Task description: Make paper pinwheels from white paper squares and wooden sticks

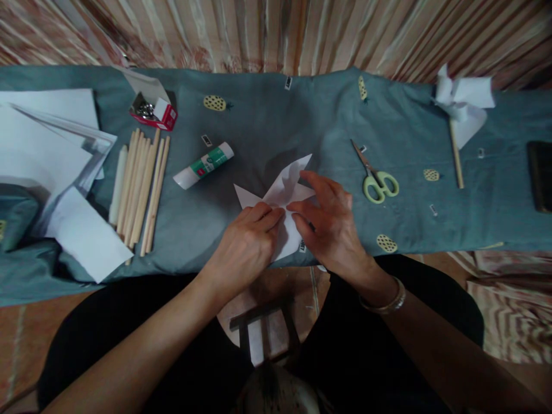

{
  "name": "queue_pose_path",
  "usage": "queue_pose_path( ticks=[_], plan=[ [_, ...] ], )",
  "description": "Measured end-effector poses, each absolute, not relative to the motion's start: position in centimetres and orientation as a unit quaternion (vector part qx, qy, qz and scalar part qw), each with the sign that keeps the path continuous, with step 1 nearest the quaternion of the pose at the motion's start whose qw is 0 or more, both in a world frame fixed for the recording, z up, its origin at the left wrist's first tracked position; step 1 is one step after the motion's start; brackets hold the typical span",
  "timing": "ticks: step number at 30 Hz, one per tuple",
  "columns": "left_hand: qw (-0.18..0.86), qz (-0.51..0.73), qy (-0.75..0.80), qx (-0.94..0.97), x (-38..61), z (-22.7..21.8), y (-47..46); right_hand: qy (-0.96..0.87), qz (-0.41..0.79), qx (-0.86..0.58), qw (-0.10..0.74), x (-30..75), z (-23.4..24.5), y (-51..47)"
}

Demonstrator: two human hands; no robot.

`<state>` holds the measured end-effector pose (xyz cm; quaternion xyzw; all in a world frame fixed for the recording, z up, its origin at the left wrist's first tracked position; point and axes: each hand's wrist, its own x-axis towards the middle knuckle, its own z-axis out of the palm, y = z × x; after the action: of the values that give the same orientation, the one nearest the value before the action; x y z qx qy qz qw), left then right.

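A white paper pinwheel (288, 183), with cut and partly folded points, lies at the front edge of the cloth-covered table. The fingers of my left hand (252, 238) are closed together and press on its middle. My right hand (330, 215) is at its right side, thumb and middle finger bent in toward the centre. Its index finger reaches a raised flap. The fingertips cover part of the pinwheel's centre, so what lies beneath them is hidden. A glue stick (204, 165) lies to the left of the pinwheel, and green-handled scissors (376, 183) are off to the right.
Several wooden sticks (140, 187) lie side by side at left, near white paper sheets (38, 138). Behind them sits an open red box (154, 112) of small metal pieces. A pinwheel on a stick (460, 109) lies at far right, with a dark object (541, 175) beyond it.
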<state>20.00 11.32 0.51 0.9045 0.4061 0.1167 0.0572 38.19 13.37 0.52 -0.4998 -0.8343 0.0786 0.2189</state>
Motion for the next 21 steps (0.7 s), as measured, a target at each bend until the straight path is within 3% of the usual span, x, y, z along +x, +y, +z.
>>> queue_pose_path(
  ticks=[9, 21],
  plan=[
    [0.083, 0.117, 0.415, 0.898, 20.12, 0.63, 11.32, -0.851, 0.039, -0.473, 0.225, 38.41, 0.07, 13.16],
    [0.048, 0.118, 0.398, 0.909, 20.06, 0.47, 11.41, -0.856, 0.086, -0.467, 0.207, 38.34, -0.39, 12.63]
  ],
)
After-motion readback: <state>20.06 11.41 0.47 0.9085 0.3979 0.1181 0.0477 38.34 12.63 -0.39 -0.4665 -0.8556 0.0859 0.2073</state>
